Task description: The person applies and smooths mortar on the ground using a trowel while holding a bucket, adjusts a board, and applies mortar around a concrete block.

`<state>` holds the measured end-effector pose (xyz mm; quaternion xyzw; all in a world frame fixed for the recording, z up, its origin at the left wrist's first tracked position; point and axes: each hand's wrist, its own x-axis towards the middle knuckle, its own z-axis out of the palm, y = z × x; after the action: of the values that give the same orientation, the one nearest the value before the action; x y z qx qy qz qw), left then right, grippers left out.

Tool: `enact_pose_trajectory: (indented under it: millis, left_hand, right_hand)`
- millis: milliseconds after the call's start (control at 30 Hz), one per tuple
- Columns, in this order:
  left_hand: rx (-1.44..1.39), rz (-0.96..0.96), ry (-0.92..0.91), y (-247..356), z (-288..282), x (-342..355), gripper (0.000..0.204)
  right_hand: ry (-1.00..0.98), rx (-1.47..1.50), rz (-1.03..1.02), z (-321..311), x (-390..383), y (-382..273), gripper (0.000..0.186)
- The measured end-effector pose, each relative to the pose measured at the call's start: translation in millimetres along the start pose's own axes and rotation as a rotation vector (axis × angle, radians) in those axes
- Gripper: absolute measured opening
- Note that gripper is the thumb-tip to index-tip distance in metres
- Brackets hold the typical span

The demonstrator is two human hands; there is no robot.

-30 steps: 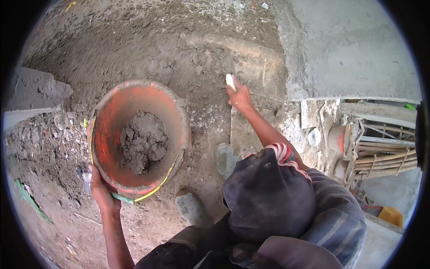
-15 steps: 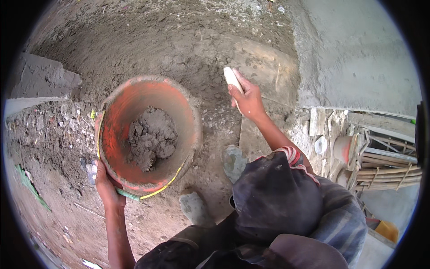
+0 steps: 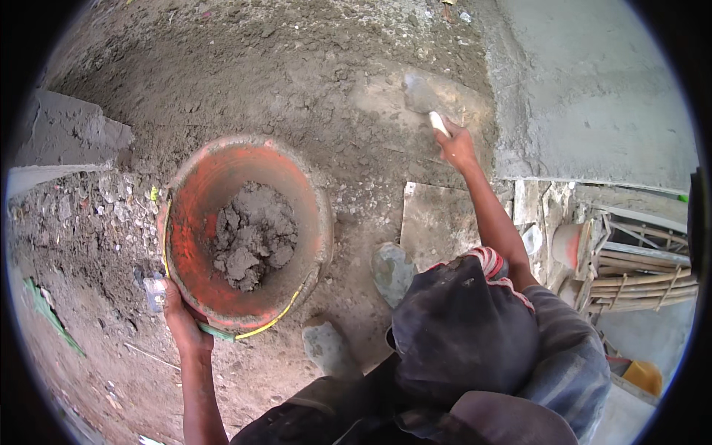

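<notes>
My left hand [image 3: 182, 315] grips the near-left rim of an orange, mortar-crusted bucket [image 3: 185, 215] with a yellow handle. A lumpy heap of grey mortar [image 3: 252, 237] lies inside it. My right hand [image 3: 456, 144] is closed on the white handle of a trowel [image 3: 421, 96], whose blade is over a mortar-smeared board [image 3: 374, 100] at the upper middle. Loose grey mortar [image 3: 289, 89] spreads across the ground beside that board, above the bucket.
Smooth grey concrete [image 3: 586, 89] lies at upper right, a grey block edge [image 3: 70, 133] at left. Bundled poles [image 3: 641, 289] and another bucket [image 3: 565, 248] are at right. My booted feet [image 3: 330, 348] stand below a flat sheet [image 3: 434, 222]. Rubble covers the left ground.
My right hand has moved up and right with the trowel, and its blade now shows over the board. My left hand stays on the bucket rim, which sits slightly lower in view.
</notes>
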<state>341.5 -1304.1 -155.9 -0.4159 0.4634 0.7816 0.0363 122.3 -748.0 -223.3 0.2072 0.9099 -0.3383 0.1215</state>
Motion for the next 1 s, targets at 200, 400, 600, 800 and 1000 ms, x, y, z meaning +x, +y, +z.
enact_pose_trajectory:
  millis: [200,400,600,800,1000]
  left_hand:
    - [0.028,0.023,0.003,8.5,-0.4,-0.5,0.053]
    - [0.046,0.055,0.011,0.2,-7.8,-2.8,0.055]
    - [0.021,0.033,-0.004,0.2,-4.3,0.9,0.052]
    - [0.033,0.035,0.035,4.4,-14.2,-4.4,0.052]
    - [0.017,0.03,0.032,-9.9,-16.8,6.8,0.053]
  right_hand:
    - [-0.322,0.078,-0.235,116.7,12.2,-130.6,0.06]
    - [-0.386,0.492,-0.209,130.7,22.8,-117.9,0.059]
    - [-0.254,0.33,-0.372,64.9,-61.8,-151.9,0.058]
    - [0.093,-0.348,-1.312,40.5,-136.7,-149.3,0.058]
    - [0.348,-0.749,-0.7,-9.4,-23.4,-112.7,0.05]
